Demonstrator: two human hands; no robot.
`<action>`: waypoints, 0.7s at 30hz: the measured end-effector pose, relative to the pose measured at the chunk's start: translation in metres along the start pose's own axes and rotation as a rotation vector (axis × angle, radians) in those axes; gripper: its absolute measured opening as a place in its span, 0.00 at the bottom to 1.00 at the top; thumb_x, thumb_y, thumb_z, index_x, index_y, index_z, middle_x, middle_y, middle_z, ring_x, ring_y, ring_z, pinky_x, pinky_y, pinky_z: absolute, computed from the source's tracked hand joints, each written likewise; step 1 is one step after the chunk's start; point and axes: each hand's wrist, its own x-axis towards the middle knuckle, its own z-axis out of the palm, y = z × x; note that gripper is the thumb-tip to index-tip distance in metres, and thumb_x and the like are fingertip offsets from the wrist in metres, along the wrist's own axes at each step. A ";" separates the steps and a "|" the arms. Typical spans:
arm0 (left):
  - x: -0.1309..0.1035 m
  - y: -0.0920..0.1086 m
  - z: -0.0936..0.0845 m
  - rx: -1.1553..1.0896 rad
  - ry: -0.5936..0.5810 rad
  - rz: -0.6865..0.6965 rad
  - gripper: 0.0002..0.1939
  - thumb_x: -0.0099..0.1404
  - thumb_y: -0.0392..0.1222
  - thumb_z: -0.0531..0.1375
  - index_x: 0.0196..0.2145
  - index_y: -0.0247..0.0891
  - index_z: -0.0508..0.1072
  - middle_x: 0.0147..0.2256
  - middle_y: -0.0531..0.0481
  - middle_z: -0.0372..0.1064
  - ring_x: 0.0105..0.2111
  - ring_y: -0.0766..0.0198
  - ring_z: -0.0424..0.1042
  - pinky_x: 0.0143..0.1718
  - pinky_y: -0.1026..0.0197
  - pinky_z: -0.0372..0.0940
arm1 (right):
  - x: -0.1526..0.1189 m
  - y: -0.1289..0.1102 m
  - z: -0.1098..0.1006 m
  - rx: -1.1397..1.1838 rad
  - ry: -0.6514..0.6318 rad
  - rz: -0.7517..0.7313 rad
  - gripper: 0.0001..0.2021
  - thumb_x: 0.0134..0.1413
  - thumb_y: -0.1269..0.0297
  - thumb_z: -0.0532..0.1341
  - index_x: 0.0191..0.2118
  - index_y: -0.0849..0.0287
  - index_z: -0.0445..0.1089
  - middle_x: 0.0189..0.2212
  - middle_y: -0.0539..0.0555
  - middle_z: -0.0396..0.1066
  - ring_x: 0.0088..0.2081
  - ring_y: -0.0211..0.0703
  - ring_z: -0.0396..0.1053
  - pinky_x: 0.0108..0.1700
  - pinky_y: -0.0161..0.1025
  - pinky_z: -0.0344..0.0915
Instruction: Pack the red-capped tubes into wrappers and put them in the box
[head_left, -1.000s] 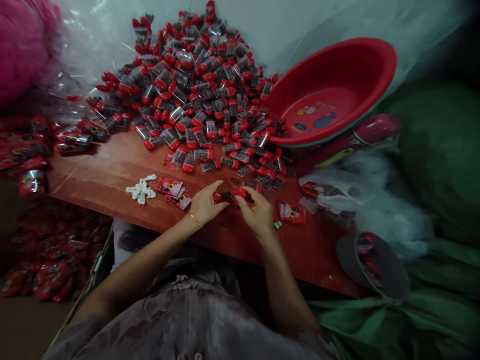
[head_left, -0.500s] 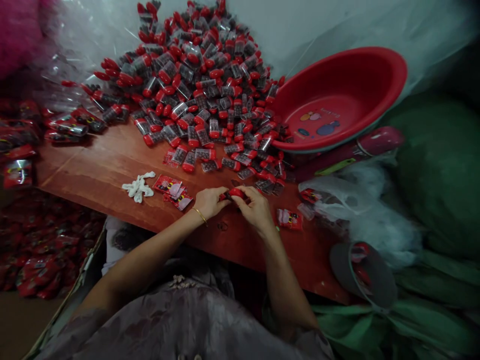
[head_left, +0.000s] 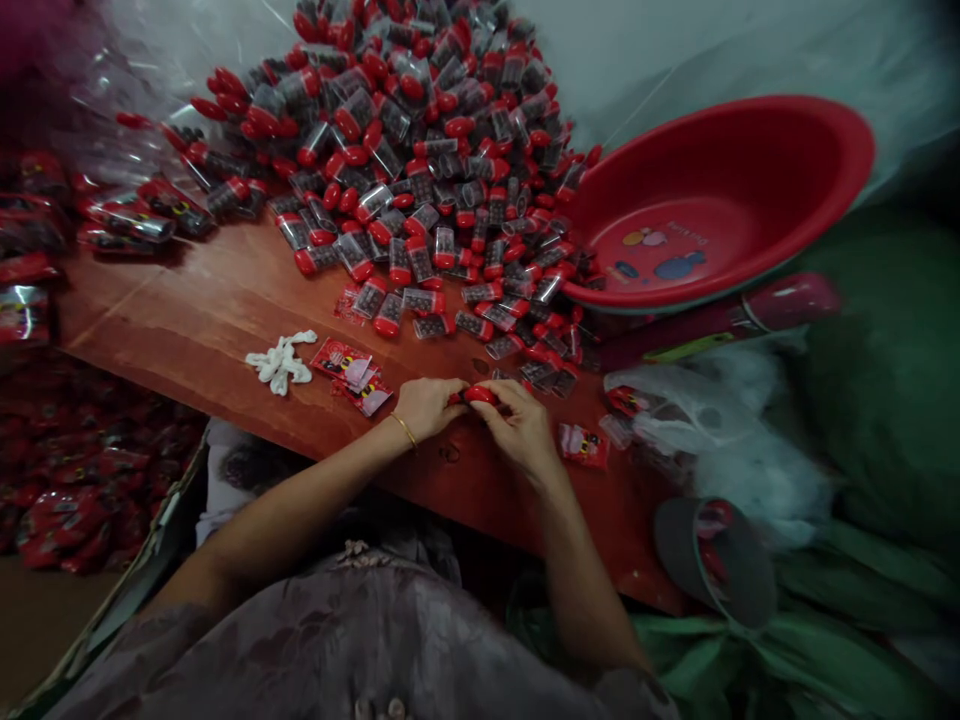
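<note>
Near the table's front edge, my left hand and my right hand meet at a small red-capped piece. The right fingers pinch its red part; the left fingers close on its other end, which they mostly hide. To the left of my left hand lie red printed cards and a bundle of white bands. Another red printed packet rests to the right of my right hand. Beyond my hands rises a big pile of clear containers with red caps.
A red basin leans at the right behind a dark red cylinder. Clear plastic bags and a grey cup are on the right. Red packets fill a box at the lower left.
The view has shifted slightly, so the basin appears farther right. Both hands remain together on the red-capped piece, and less of its dark part shows between them.
</note>
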 end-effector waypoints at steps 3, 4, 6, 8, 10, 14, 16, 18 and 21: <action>-0.001 -0.001 -0.001 -0.001 0.001 0.003 0.16 0.63 0.51 0.54 0.48 0.48 0.70 0.39 0.50 0.75 0.40 0.58 0.72 0.35 0.62 0.61 | -0.003 0.000 0.004 -0.076 0.045 -0.023 0.11 0.56 0.58 0.56 0.40 0.55 0.71 0.37 0.56 0.72 0.40 0.47 0.69 0.44 0.45 0.66; -0.001 -0.001 -0.001 0.002 -0.001 0.007 0.16 0.63 0.50 0.54 0.48 0.48 0.70 0.39 0.50 0.75 0.40 0.58 0.72 0.35 0.62 0.61 | -0.004 0.000 0.005 -0.097 0.064 -0.034 0.12 0.57 0.58 0.56 0.41 0.55 0.71 0.37 0.57 0.72 0.41 0.48 0.69 0.44 0.45 0.66; -0.002 -0.001 -0.002 0.006 -0.006 0.017 0.17 0.63 0.50 0.54 0.48 0.48 0.70 0.40 0.50 0.75 0.40 0.58 0.73 0.35 0.62 0.62 | -0.007 -0.001 0.007 -0.134 0.079 -0.058 0.12 0.58 0.58 0.55 0.42 0.56 0.71 0.38 0.57 0.73 0.42 0.48 0.69 0.45 0.45 0.66; -0.002 -0.001 -0.002 0.011 -0.008 0.024 0.17 0.63 0.51 0.53 0.48 0.48 0.70 0.40 0.51 0.75 0.40 0.58 0.73 0.35 0.62 0.62 | -0.008 -0.003 0.005 -0.177 0.054 -0.078 0.12 0.59 0.59 0.53 0.44 0.55 0.70 0.41 0.56 0.73 0.44 0.48 0.70 0.47 0.44 0.66; -0.001 -0.001 -0.001 0.013 -0.012 0.026 0.17 0.64 0.51 0.53 0.48 0.48 0.70 0.41 0.51 0.75 0.41 0.58 0.73 0.36 0.62 0.62 | -0.009 -0.007 0.002 -0.227 -0.013 -0.091 0.13 0.61 0.60 0.52 0.46 0.54 0.69 0.43 0.55 0.73 0.45 0.46 0.70 0.46 0.42 0.66; 0.001 -0.002 0.003 0.007 -0.022 0.018 0.17 0.63 0.51 0.53 0.47 0.49 0.70 0.40 0.50 0.75 0.41 0.58 0.73 0.36 0.62 0.62 | -0.006 -0.013 -0.007 -0.374 -0.147 -0.100 0.13 0.61 0.63 0.51 0.48 0.56 0.67 0.44 0.56 0.73 0.41 0.46 0.72 0.39 0.39 0.66; 0.002 -0.002 0.005 0.005 -0.022 0.022 0.17 0.64 0.52 0.52 0.48 0.48 0.70 0.40 0.49 0.75 0.40 0.58 0.73 0.36 0.62 0.62 | -0.003 -0.017 -0.010 -0.458 -0.215 -0.082 0.13 0.61 0.64 0.50 0.46 0.58 0.67 0.41 0.57 0.74 0.38 0.46 0.72 0.36 0.38 0.65; 0.002 -0.003 0.006 0.002 -0.018 0.034 0.17 0.64 0.53 0.52 0.48 0.48 0.70 0.39 0.49 0.75 0.40 0.58 0.73 0.36 0.62 0.62 | 0.002 -0.023 -0.012 -0.540 -0.293 -0.048 0.11 0.60 0.66 0.50 0.44 0.59 0.67 0.36 0.57 0.74 0.35 0.46 0.71 0.33 0.37 0.62; 0.002 -0.004 0.006 0.004 -0.003 0.052 0.17 0.64 0.51 0.53 0.47 0.47 0.70 0.40 0.49 0.75 0.40 0.58 0.73 0.36 0.62 0.62 | 0.009 -0.035 -0.016 -0.667 -0.400 0.005 0.11 0.61 0.66 0.49 0.41 0.61 0.67 0.33 0.57 0.73 0.32 0.44 0.70 0.30 0.36 0.58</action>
